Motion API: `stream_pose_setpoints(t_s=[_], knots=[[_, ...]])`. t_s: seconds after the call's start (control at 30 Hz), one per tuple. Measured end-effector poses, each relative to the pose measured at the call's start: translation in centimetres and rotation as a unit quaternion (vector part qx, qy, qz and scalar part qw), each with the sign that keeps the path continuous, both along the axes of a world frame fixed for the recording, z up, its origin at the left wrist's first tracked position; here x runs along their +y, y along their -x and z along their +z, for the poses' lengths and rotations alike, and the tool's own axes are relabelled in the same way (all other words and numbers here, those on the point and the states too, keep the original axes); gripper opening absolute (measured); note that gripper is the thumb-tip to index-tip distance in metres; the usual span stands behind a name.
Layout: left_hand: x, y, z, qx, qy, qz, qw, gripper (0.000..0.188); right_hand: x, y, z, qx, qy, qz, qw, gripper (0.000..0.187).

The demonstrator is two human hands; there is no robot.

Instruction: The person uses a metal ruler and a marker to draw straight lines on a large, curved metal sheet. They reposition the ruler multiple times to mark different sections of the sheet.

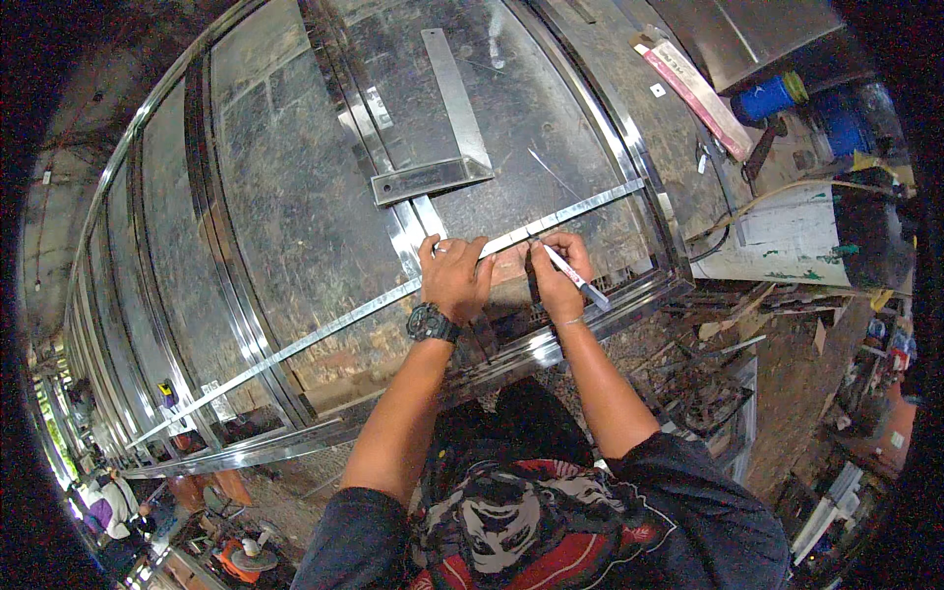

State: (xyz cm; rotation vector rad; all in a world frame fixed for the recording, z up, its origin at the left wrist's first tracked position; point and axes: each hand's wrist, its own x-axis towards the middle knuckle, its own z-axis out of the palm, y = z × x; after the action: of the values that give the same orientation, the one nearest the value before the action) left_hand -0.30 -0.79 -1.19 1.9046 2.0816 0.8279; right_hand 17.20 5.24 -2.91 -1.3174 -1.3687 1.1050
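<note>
On one ruler [393, 300], two hands.

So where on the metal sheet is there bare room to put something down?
Free: the wide sheet left of the steel square, and the patch between the square and long ruler. Crowded: around the left hand and right hand holding a marker, and the cluttered bench.

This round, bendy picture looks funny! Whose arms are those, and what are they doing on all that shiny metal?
A camera worn on a person's head looks down, and its wide lens bends straight edges. The arms are that person's own. The left hand, with a black wristwatch, presses a long thin steel ruler flat across a big scratched sheet-metal panel. The right hand holds a slim white marker pen in its fingers, tip at the ruler. A shiny metal try square lies farther up.
</note>
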Motion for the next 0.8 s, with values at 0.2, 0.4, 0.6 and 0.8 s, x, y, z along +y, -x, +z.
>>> stream_pose_setpoints(t_s=[0.2, 0.4, 0.6, 0.8], knots=[[0.1, -0.1, -0.1, 0.004, -0.006, 0.012, 1.000, 0.027, 0.0, 0.4, 1.1, 0.050, 0.004, -0.043, 0.998, 0.016], [0.2, -0.4, 0.4, 0.018, -0.008, 0.020, 1.000, 0.026, 0.4, 0.0, 1.5, 0.081, 0.002, -0.058, 0.995, 0.015], [0.2, -0.5, 0.8, 0.012, -0.021, 0.019, 1.000, 0.028, 0.6, -0.3, 1.1, 0.060, -0.013, -0.052, 0.997, 0.015], [0.1, -0.4, 0.3, 0.006, -0.026, 0.019, 0.999, 0.026, 0.7, -0.5, 0.6, 0.060, 0.015, -0.056, 0.996, 0.015]])
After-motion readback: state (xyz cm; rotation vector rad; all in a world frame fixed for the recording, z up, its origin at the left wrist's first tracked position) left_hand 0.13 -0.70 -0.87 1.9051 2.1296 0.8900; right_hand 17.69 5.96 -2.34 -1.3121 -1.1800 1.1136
